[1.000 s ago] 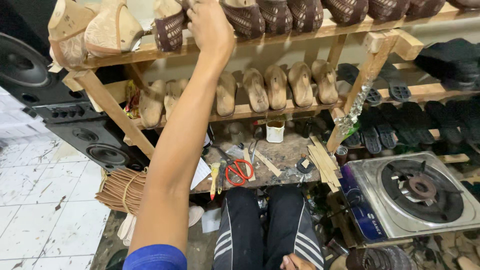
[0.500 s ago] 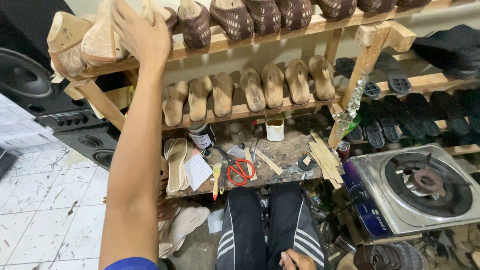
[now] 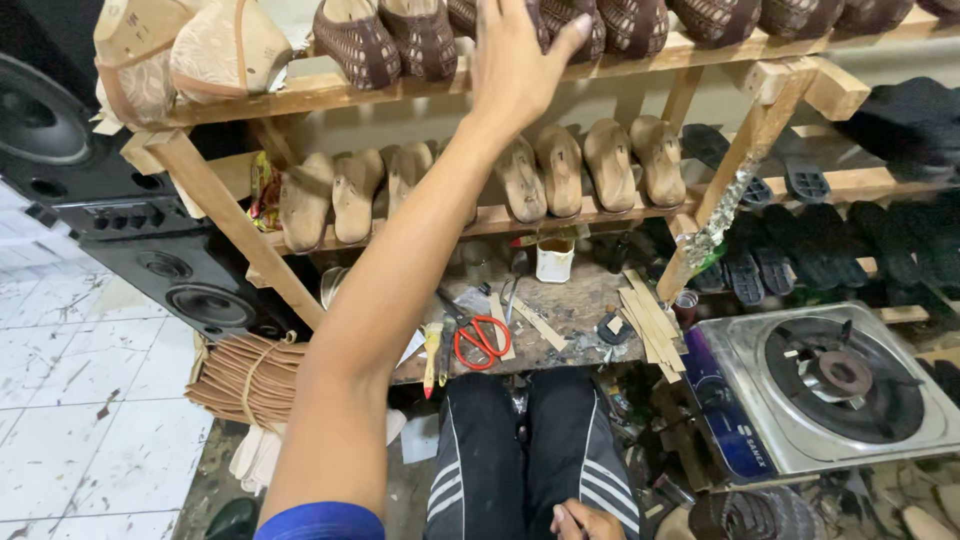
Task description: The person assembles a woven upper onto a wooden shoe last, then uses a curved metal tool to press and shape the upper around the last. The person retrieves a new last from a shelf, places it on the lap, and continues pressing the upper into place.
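Wood rack (image 3: 300, 95) fills the frame, two slanted shelves on diagonal braces; top shelf carries brown woven shoes, lower shelf a row of bare wooden lasts (image 3: 560, 175), toes pointing up and back; black speaker (image 3: 190, 290) stands left of the rack, single-burner gas stove (image 3: 830, 385) sits lower right.

Left arm runs up from bottom-left to the top shelf; left hand (image 3: 520, 60) is spread open, palm laid flat over a dark woven shoe (image 3: 570, 25), fingers draped on its upper, thumb out to the right; contact yes, closed grip no. Shoe sits directly under and just ahead of the palm, long axis running front-to-back across the shelf, roughly in line with the forearm; neighbouring shoes (image 3: 385, 40) touch it on the left side.

Right hand (image 3: 585, 520) rests low at the bottom edge near the knees, loosely curled, well apart from the shelf; cannot tell if it holds anything; left is far nearer.

Bench (image 3: 570, 310) below the rack: red-handled scissors (image 3: 480, 340), small white cup (image 3: 553, 260).
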{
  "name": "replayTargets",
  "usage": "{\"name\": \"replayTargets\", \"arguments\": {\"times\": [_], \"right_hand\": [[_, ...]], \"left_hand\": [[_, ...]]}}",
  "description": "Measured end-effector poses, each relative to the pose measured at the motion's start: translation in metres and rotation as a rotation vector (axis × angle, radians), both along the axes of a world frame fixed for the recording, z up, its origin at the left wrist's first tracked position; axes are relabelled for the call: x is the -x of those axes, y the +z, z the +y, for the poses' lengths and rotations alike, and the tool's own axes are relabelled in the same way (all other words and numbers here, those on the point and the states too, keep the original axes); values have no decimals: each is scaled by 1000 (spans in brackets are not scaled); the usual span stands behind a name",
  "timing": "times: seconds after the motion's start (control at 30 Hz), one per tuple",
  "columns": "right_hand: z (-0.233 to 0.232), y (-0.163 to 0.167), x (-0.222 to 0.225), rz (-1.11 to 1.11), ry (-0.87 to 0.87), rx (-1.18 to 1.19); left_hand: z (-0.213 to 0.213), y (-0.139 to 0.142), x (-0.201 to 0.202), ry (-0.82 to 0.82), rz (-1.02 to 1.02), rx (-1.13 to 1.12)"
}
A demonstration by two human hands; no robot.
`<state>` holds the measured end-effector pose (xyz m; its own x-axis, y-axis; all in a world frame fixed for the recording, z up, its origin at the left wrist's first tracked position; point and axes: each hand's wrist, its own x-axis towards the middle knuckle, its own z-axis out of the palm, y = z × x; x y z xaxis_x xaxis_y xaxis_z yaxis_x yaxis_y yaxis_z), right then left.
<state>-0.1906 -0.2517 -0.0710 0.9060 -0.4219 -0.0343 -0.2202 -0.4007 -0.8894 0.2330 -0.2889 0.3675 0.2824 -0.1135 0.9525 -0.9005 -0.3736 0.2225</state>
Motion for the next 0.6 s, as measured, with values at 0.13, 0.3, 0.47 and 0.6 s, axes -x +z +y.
{"name": "replayTargets", "arguments": {"times": [0.13,0.3,0.47,0.6], "right_hand": [[2,-3,-1,-93,4,111],[0,-3,4,-98,3,110],[6,0,0,-158,91,133],[9,-1,-5,-89,125,105]], "left_hand": [[11,-6,-31,-162,211,-102],[39,-12,-28,-301,287,-74],[6,-9,30,77,-158,-31],[-8,5,38,178,160,-281]]}}
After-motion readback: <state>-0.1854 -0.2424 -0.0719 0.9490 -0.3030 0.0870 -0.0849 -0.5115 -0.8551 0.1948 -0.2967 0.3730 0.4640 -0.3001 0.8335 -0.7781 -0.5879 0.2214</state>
